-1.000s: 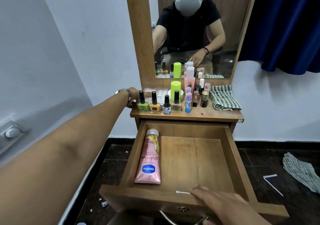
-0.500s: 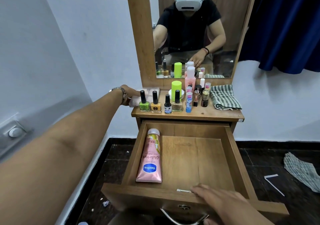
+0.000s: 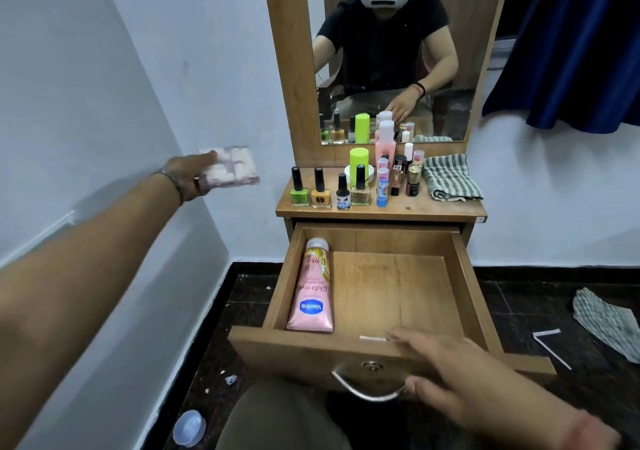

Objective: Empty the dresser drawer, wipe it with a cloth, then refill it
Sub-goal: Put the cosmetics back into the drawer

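While the drawer point(image 3: 374, 297) stands pulled out below the desk point(image 3: 433, 209), only a pink lotion tube point(image 3: 312, 290) lies in it, lengthwise against the wall at 9 o'clock, cap toward 12. A small white strip point(image 3: 372, 338) sits on the front rim. The right hand point(image 3: 460, 380) rests on that rim at about 5 o'clock, fingers straight and relaxed, thumb near the metal handle point(image 3: 367, 392); its wrist is cut off by the frame edge. The left hand point(image 3: 190, 176), out past the desk at 10 o'clock, keeps its grip closed on a clear compartment box point(image 3: 230, 167), which is motion-blurred, so its contents cannot be made out. On the desk stand nail polish bottles point(image 3: 320, 190) in a row, with other cosmetics crowded behind and partly hidden. A striped cloth point(image 3: 450, 178) lies folded at 1 o'clock.
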{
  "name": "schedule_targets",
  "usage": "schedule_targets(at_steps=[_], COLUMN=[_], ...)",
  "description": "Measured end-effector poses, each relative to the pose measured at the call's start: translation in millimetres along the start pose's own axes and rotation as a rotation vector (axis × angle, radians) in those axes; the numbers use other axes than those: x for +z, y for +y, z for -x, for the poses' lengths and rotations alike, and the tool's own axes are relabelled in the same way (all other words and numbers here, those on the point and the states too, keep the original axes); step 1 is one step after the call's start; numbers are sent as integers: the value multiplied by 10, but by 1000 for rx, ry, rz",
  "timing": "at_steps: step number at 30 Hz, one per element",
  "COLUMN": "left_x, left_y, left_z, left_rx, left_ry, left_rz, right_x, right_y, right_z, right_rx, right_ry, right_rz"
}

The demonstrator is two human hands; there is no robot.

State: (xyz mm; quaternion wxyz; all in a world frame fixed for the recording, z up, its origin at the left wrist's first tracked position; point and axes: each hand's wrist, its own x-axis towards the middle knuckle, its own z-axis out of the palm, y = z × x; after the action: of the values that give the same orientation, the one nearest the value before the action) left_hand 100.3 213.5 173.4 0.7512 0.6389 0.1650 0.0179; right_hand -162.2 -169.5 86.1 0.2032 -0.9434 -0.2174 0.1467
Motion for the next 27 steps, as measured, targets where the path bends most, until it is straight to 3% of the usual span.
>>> schedule_targets(at_steps=[3,7,11,15,20,23,27], left_x=[-205,-230,161,656,1085,1180,1240], left_y=[67,-113,-539,-1052,-1463,-1605,-1683], left_z=[374,915,1485,1781,1837,1725,1532], left_rx=[53,24,-40,-176,-249,-291,-259], left_ry=[21,-162,-311,-388,-381,-415,-427], left_rz=[-140,-167,-248,-242,-159,-107,-273], right_x=[25,8,0,-17,-60,-125,-171], right_y=[51,47,-4,-53,22,122,235], right_z=[4,11,21,5,-75,-236,-562], right_rx=[14,9,-34,-15,174,266,398], right_ry=[28,73,126,199,317,356,257], right_rz=[-58,-108,-217,-528,-957,-1002,-1197])
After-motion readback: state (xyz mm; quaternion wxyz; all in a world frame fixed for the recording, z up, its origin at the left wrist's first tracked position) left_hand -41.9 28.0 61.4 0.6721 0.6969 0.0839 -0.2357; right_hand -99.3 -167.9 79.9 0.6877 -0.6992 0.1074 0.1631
